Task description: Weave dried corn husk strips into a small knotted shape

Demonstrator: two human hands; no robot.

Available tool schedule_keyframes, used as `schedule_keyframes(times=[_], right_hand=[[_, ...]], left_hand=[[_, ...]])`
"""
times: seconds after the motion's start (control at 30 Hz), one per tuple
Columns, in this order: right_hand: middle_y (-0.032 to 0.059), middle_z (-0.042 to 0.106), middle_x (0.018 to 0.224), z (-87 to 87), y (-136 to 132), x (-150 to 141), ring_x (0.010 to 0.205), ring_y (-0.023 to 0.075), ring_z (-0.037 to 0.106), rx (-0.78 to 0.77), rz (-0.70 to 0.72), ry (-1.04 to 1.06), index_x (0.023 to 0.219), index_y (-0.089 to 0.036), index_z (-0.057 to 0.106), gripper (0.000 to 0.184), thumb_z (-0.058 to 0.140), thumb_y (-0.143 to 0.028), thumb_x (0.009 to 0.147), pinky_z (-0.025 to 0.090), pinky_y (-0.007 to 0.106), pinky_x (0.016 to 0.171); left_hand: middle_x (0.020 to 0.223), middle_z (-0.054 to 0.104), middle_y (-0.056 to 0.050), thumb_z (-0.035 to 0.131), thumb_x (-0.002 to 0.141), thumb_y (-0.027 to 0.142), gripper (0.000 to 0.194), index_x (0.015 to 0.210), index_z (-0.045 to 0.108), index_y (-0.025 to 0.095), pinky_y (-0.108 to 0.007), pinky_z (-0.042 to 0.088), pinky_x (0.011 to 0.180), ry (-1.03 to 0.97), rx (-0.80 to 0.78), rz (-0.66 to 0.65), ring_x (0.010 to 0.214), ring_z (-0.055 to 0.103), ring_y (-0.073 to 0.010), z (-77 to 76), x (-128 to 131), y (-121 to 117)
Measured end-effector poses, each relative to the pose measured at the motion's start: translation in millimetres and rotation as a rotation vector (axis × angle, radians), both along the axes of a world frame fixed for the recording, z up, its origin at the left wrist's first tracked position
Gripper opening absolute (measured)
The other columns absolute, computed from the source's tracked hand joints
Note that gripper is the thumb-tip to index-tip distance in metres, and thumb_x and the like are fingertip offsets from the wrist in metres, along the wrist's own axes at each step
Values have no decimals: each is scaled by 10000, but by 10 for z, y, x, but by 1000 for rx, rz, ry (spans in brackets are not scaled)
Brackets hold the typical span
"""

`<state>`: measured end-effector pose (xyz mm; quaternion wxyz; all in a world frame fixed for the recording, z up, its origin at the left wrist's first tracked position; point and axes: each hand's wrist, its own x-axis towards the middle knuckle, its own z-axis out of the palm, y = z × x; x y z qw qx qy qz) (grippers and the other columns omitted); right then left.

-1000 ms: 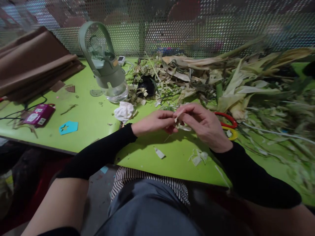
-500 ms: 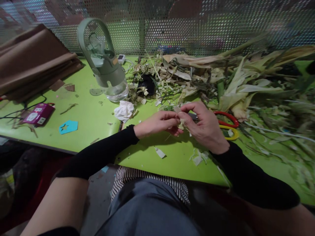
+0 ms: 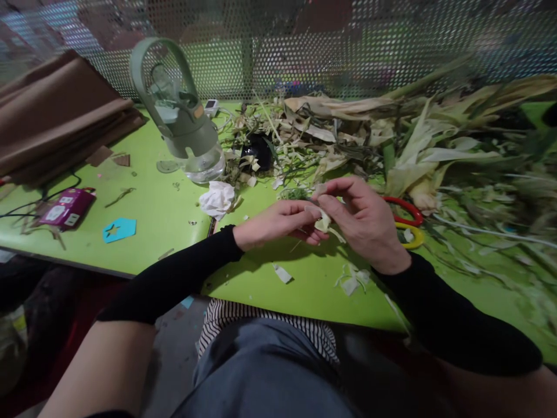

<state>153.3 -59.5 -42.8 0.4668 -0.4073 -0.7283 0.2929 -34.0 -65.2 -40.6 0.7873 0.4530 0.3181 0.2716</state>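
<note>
My left hand (image 3: 276, 223) pinches a pale, crumpled corn husk strip (image 3: 323, 224) between thumb and fingers, above the green table. Close against it, my right hand (image 3: 365, 223) has its thumb and index finger together on a small pale husk scrap (image 3: 321, 189); whether the two pieces are joined I cannot tell. Scissors with one red and one yellow handle (image 3: 409, 212) lie beside my right hand, which partly covers them. Below the hands, cut husk scraps (image 3: 282, 273) rest on the table.
Dried corn husks (image 3: 418, 145) heap along the back right. A green-lidded water bottle (image 3: 191, 136), a crumpled tissue (image 3: 217, 200), a purple power adapter (image 3: 67, 208) and a blue paper piece (image 3: 119, 230) are left of my hands. Perforated metal (image 3: 278, 58) stands behind.
The fingers have shifted slightly, and more of the pale husk strip shows between my hands. Both hands stay close together; the view has moved a little.
</note>
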Motion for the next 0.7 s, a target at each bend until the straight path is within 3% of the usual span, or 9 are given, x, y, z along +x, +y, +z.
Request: schedule_keyframes(times=[0.1, 0.2, 0.43, 0.7], right_hand=[[31, 742, 986, 33, 2, 20, 898, 230, 711, -55, 41, 49, 989, -274, 685, 145, 711, -410, 950, 602, 409, 818], [37, 733, 939, 100, 9, 59, 889, 256, 695, -34, 66, -54, 909, -299, 689, 145, 705, -436, 953, 584, 445, 821], [50, 717, 974, 184, 46, 125, 1021, 290, 668, 137, 112, -308, 827, -287, 627, 115, 649, -309, 937, 513, 502, 955], [78, 721, 995, 123, 85, 114, 1010, 315, 687, 295, 48, -439, 861, -288, 596, 93, 646, -269, 937, 512, 525, 923]], left_hand=[[886, 767, -45, 592, 1067, 280, 212, 926, 659, 137, -316, 597, 964, 10, 0, 36, 841, 735, -107, 6, -4, 0], [838, 734, -18, 604, 1060, 290, 197, 955, 664, 134, -293, 593, 929, 25, 41, 81, 795, 711, -90, 9, -17, 1], [818, 677, 7, 598, 1049, 309, 220, 912, 636, 141, -240, 573, 868, 102, 213, 168, 775, 674, -73, 11, -34, 23], [726, 631, 15, 540, 1042, 227, 218, 868, 629, 133, -188, 476, 681, 307, 479, 216, 658, 572, -60, 39, -42, 26]])
